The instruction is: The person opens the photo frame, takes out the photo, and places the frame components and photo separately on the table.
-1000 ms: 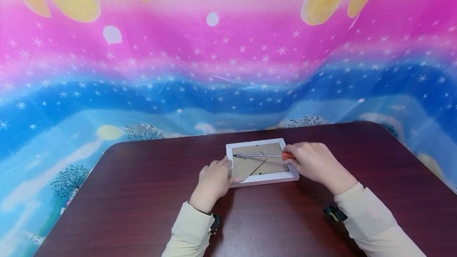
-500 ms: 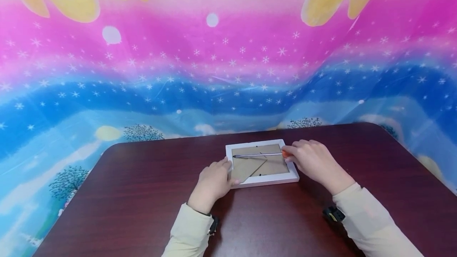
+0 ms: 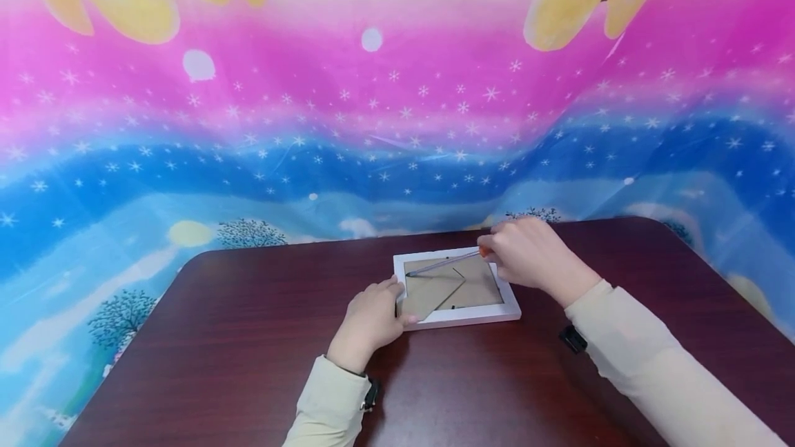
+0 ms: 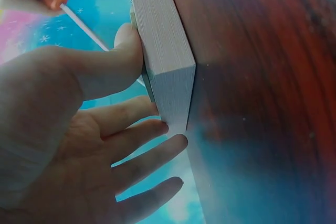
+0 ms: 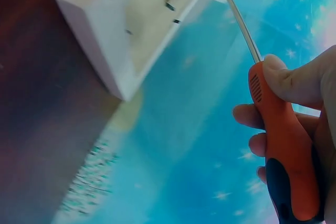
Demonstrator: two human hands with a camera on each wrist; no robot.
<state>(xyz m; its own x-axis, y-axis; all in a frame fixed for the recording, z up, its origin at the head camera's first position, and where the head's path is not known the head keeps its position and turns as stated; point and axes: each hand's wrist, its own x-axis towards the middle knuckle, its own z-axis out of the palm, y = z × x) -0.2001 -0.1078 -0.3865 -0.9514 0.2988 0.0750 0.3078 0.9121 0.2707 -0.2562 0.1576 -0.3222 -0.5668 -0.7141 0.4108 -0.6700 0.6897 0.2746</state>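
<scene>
A white picture frame [image 3: 457, 317] lies on the table with its brown backing board [image 3: 481, 285] facing up. My left hand [image 3: 370, 314] rests at the frame's left end. Its thumb [image 4: 128, 51] presses on the frame's back, while the other fingers are spread and nearly straight along the side. In my right hand [image 3: 528, 254] is a screwdriver [image 5: 289, 145] with an orange and black handle, gripped with the thumb along the handle's neck. The metal shaft [image 3: 444, 264] slants down over the board, and its tip meets the backing near the left inner edge.
The dark red-brown table [image 3: 248, 336] extends on all sides of the frame. Behind it hangs a colourful cloth [image 3: 310, 123] with snowflakes. Small black tabs show at the frame's inner edge, and a flap stand [image 3: 435, 295] lies on the backing.
My right hand has risen and shifted left and away from me, so the screwdriver slants more steeply. Its tip stays near the left inner edge. The left hand and frame hold still.
</scene>
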